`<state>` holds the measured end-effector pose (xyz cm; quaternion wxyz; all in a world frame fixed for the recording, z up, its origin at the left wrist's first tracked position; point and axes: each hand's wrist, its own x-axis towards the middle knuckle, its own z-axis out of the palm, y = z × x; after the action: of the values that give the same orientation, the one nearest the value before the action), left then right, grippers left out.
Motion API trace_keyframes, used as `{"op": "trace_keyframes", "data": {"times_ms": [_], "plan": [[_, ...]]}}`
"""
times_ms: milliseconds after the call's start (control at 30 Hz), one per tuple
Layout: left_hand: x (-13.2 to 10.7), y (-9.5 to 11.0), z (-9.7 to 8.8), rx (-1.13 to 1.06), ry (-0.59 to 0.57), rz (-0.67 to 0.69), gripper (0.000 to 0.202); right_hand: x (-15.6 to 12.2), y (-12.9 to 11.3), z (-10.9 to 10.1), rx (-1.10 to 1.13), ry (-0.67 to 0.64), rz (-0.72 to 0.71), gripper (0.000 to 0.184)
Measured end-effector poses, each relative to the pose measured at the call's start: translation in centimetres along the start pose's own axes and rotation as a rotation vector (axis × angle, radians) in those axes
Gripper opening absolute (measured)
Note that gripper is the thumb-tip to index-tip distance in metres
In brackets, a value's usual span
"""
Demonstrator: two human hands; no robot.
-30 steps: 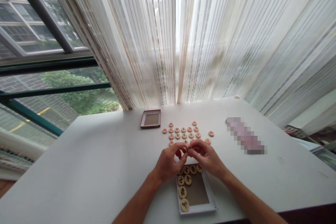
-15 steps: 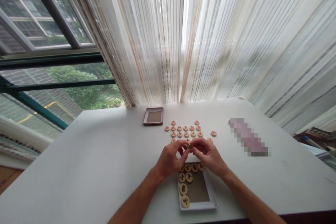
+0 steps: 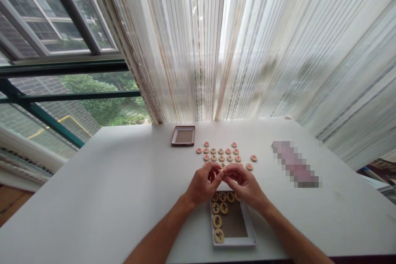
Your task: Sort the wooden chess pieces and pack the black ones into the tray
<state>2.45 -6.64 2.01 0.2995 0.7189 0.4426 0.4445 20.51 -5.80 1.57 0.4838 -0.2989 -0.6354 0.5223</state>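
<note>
My left hand point(image 3: 202, 183) and my right hand point(image 3: 244, 183) meet above the near end of a spread of pieces, fingertips pinched together on one small xiangqi piece point(image 3: 222, 170). Fingers cover most of that piece, so its marking does not show. Right below my hands lies a shallow white box point(image 3: 252, 225). Several black-marked round pieces point(image 3: 219, 236) line its far and left sides, and the wrists partly hide the far row. Beyond my fingers, rows of red- and black-marked pieces point(image 3: 221, 158) lie on the white table point(image 3: 123, 189).
A shallow box lid point(image 3: 183, 145) with a dark red rim rests at the back. Two red pieces point(image 3: 253, 158) lie apart on the right. Farther right is a blurred pinkish object point(image 3: 293, 163). Striped curtains point(image 3: 213, 49) hang behind the table, a window on the left.
Between my fingertips the piece has turned, so its black-marked face no longer shows. Both hands stay in nearly the same place. The view has shifted slightly.
</note>
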Motion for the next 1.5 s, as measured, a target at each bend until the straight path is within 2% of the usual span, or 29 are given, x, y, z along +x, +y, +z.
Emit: {"op": "trace_keyframes", "data": {"times_ms": [167, 467, 600, 800, 933, 1133, 1300, 1400, 1500], "plan": [[-0.1, 0.1, 0.1, -0.011, -0.035, 0.024, 0.015, 0.0, -0.1, 0.0, 0.034, -0.009, 0.052, 0.017], [-0.2, 0.3, -0.6, 0.157, -0.095, 0.149, 0.026, -0.2, -0.8, -0.8, -0.004, 0.027, 0.072, 0.017], [0.0, 0.4, -1.1, 0.244, -0.106, 0.179, 0.015, 0.0, -1.2, -1.6, -0.09, 0.058, 0.011, 0.016], [0.1, 0.5, -1.7, 0.319, -0.189, 0.205, 0.012, 0.2, -0.7, -2.5, -0.16, 0.064, -0.008, 0.016], [0.0, 0.5, -2.3, 0.351, -0.209, 0.195, 0.012, -1.3, -1.7, -2.4, -0.238, 0.034, 0.053, 0.015], [-0.1, 0.5, -2.1, 0.399, -0.206, 0.183, 0.014, -5.5, -3.5, -1.5, -0.24, 0.005, 0.135, 0.012], [-0.2, 0.5, -1.5, 0.421, -0.209, 0.205, 0.013, -7.3, -2.3, -1.6, -0.152, 0.057, 0.187, 0.021], [-0.2, 0.6, -1.5, 0.422, -0.207, 0.213, 0.013, -7.5, -1.5, -1.6, -0.151, 0.073, 0.188, 0.031], [-0.2, 0.8, -1.7, 0.417, -0.195, 0.209, 0.015, -7.5, -1.7, -1.3, -0.145, 0.079, 0.189, 0.033]]}}
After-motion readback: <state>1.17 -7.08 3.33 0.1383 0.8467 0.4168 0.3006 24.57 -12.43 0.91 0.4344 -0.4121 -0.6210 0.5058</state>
